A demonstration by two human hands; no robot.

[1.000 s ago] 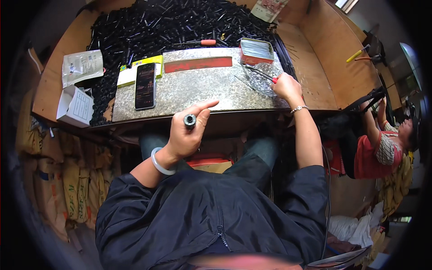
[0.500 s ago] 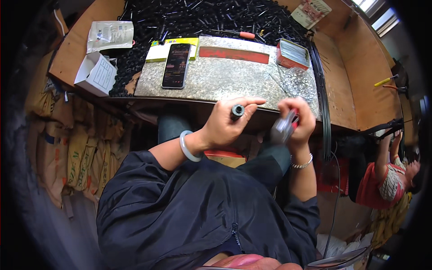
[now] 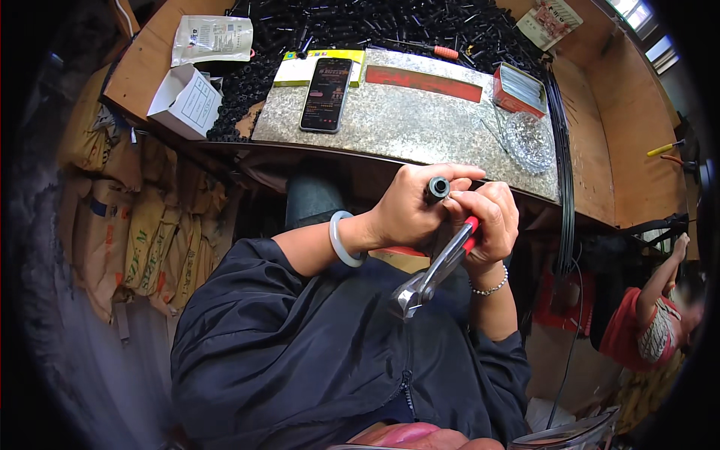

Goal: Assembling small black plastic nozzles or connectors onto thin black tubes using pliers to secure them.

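Note:
My left hand (image 3: 401, 202) grips a short black tube (image 3: 436, 189) whose round open end faces up. Beside it, my right hand (image 3: 493, 221) is closed around red-handled pliers (image 3: 436, 271). The metal jaws of the pliers hang down toward my dark jacket. The thumb and fingertips of my right hand meet my left fingers just by the tube; whether they pinch something small there, I cannot tell. Both hands are just off the front edge of the workbench.
On the bench lie a stone-patterned board (image 3: 420, 112), a phone (image 3: 326, 95), a red tin (image 3: 519, 90) and a clear glass dish (image 3: 529, 142). Black parts (image 3: 360, 26) are heaped behind. Long dark rods (image 3: 564, 180) overhang at right. Another person (image 3: 649, 322) sits further right.
My right hand has come left to touch my left hand, and the pliers have swung down, jaws toward my body. The bench has shifted right and up in view.

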